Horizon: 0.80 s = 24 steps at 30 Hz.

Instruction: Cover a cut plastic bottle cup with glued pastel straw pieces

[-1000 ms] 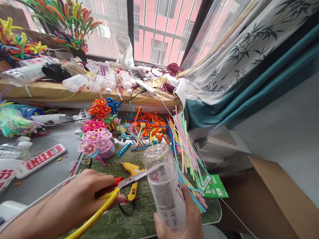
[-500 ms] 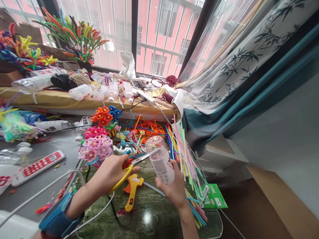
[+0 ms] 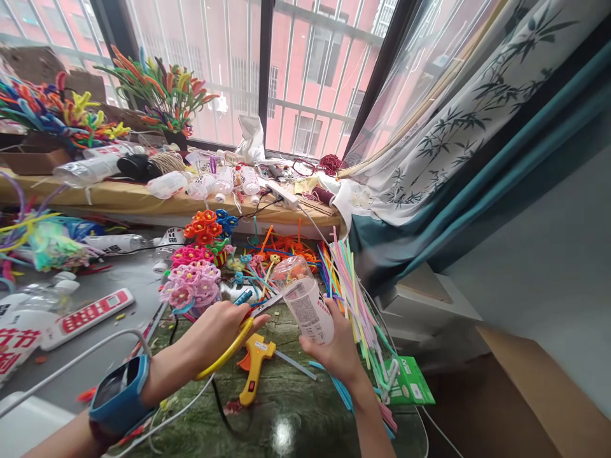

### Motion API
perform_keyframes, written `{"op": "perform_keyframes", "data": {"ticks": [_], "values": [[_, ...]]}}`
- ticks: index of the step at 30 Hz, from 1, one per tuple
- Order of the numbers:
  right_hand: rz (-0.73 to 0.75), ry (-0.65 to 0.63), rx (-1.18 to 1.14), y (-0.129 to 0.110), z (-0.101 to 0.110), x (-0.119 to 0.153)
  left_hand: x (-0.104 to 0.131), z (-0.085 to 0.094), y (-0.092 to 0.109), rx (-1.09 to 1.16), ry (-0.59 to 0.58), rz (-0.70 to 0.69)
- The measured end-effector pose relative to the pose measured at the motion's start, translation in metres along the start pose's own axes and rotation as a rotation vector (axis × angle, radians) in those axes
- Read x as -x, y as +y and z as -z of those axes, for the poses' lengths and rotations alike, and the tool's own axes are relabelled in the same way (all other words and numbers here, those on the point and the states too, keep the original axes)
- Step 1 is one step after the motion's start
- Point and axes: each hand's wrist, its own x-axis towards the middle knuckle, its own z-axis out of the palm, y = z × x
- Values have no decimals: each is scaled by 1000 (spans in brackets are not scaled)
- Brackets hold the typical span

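My left hand (image 3: 222, 324) is closed round the yellow-handled scissors (image 3: 270, 304), whose blades lie at the cut in the clear plastic bottle (image 3: 310, 312). The bottle's clear end is tilted away to the upper left, partly separated from the labelled part. Wrapped round the bottle's right side is my right hand (image 3: 337, 343). Below the scissors, a yellow glue gun (image 3: 255, 369) rests on the green table mat (image 3: 286, 420). A blue watch band circles my left wrist.
Pipe-cleaner flowers (image 3: 193, 283) stand left of the scissors. Bundled pipe cleaners (image 3: 356, 292) and a green packet (image 3: 411, 380) lie to the right. A white-red remote (image 3: 90, 318), bottles and a white cable are at the left.
The scissors have moved further into the bottle, and its clear end tilts more to the left. The view has shifted, showing more of the left side.
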Motion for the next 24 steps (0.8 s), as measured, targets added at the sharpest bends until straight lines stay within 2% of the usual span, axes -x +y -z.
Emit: {"op": "perform_keyframes", "data": {"ticks": [6, 9, 14, 18, 24], "values": [[1, -3, -10, 4, -1, -6, 2, 4, 0, 92, 30, 17], [23, -11, 32, 8, -4, -6, 3, 7, 3, 97, 30, 74], [79, 233, 354, 11, -15, -9, 7, 10, 12, 174, 47, 214], [93, 332, 560, 6, -17, -28, 10, 6, 19, 310, 43, 255], [271, 247, 611, -12, -8, -70, 12, -2, 30, 436, 103, 424]]}}
